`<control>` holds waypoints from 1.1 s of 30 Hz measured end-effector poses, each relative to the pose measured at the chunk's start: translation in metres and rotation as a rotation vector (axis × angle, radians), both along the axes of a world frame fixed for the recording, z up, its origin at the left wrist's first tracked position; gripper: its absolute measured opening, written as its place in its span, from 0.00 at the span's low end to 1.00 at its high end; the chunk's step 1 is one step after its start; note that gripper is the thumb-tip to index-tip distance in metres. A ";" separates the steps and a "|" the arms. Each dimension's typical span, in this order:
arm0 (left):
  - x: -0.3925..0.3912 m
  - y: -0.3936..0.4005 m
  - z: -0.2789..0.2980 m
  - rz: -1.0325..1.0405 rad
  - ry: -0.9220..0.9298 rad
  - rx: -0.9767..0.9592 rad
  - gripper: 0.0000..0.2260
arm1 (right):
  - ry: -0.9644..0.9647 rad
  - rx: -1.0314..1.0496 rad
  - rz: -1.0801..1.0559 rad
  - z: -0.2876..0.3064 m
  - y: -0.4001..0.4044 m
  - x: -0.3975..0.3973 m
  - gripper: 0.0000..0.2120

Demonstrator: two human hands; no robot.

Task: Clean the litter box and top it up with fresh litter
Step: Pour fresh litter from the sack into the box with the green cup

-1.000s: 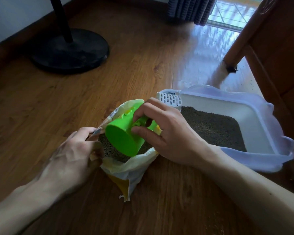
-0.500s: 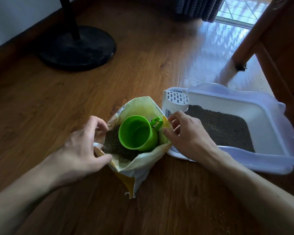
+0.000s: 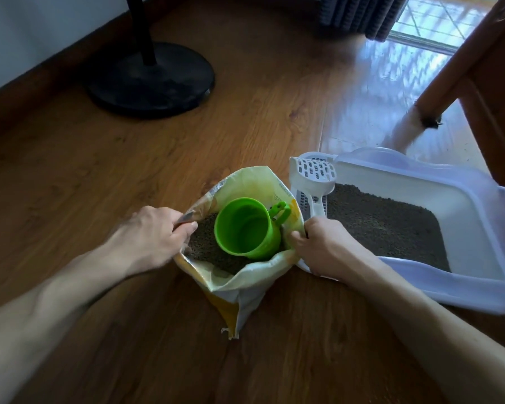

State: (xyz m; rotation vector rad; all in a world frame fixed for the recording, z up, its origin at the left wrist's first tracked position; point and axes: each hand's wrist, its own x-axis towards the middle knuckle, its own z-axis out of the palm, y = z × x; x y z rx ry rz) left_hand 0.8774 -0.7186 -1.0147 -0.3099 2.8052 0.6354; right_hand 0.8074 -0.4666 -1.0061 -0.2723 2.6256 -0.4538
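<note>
Released since before, round green plastic cup (image 3: pixel 247 228) lies in granular litter; left hand (image 3: pixel 152 237) and right hand (image 3: pixel 321 246) pinch crinkled bag (image 3: pixel 245 275) rim at 9 and 3 o'clock.

You can't read any words here. There is a thin line of tiny print on the inside flap of the litter bag (image 3: pixel 247 182), near the middle of the frame, just left of the white scoop (image 3: pixel 312 177). It is too small and blurry to make out.
</note>
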 end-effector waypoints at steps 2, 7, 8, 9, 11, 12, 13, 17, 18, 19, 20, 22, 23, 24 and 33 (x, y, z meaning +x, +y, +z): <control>-0.002 -0.003 -0.007 0.022 0.024 0.095 0.18 | 0.058 0.043 0.088 0.000 -0.004 0.001 0.20; -0.005 -0.012 -0.034 0.198 0.065 0.309 0.18 | 0.113 0.055 0.222 0.004 -0.009 0.007 0.14; -0.006 -0.013 -0.036 0.230 0.080 0.360 0.18 | 0.105 0.055 0.208 0.004 -0.010 0.008 0.14; -0.006 -0.013 -0.036 0.254 0.098 0.407 0.19 | 0.091 0.050 0.186 0.004 -0.009 0.008 0.15; -0.001 -0.008 -0.031 0.270 0.156 0.529 0.21 | 0.062 -0.052 0.145 0.006 -0.004 0.007 0.17; 0.002 -0.006 -0.027 0.284 0.190 0.628 0.20 | 0.049 -0.139 0.105 0.010 0.001 0.007 0.19; 0.007 -0.003 -0.023 0.299 0.224 0.732 0.20 | 0.036 -0.225 0.053 0.013 0.006 0.008 0.21; 0.019 0.008 -0.005 0.339 0.317 0.884 0.24 | 0.011 -0.397 -0.083 0.017 0.012 0.018 0.24; 0.017 0.010 -0.003 0.339 0.339 0.871 0.23 | 0.012 -0.398 -0.071 0.017 0.010 0.019 0.24; 0.012 0.011 -0.004 0.344 0.362 0.849 0.22 | 0.018 -0.396 -0.052 0.015 0.006 0.018 0.23; 0.010 0.012 -0.004 0.364 0.382 0.840 0.20 | 0.018 -0.396 -0.048 0.013 0.003 0.017 0.23; 0.012 0.009 -0.007 0.380 0.386 0.809 0.20 | 0.025 -0.404 -0.058 0.009 0.002 0.022 0.23; 0.014 0.008 -0.011 0.338 0.383 0.799 0.20 | 0.040 -0.391 -0.043 0.005 0.001 0.023 0.23; 0.018 0.009 -0.014 0.299 0.361 0.786 0.21 | 0.037 -0.367 -0.042 0.003 0.001 0.026 0.23; 0.014 0.007 -0.009 0.330 0.380 0.871 0.26 | -0.029 -0.501 -0.096 0.005 0.003 0.008 0.24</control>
